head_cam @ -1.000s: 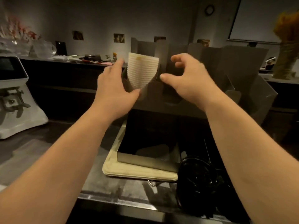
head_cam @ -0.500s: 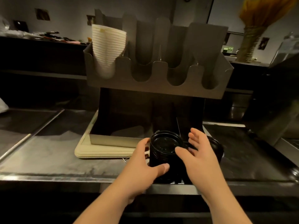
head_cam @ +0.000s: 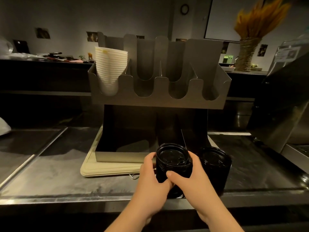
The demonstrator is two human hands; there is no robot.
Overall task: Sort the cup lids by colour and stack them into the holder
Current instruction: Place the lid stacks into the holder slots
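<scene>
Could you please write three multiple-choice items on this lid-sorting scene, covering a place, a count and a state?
1. Where in the holder does the white lid stack sit?
A. leftmost slot
B. rightmost slot
C. a middle slot

2. How many slots does the holder's top tier have?
A. two
B. four
C. six

3. What are the hands doing?
A. both rest flat on the counter
B. only one touches a stack
C. both grip one black lid stack

Answers:
1 A: the white lids fill the far-left slot, and the others look empty.
2 B: four U-shaped cutouts line the front.
3 C: the left hand and right hand wrap the black lid stack, while a second black stack stands untouched beside it.
</scene>
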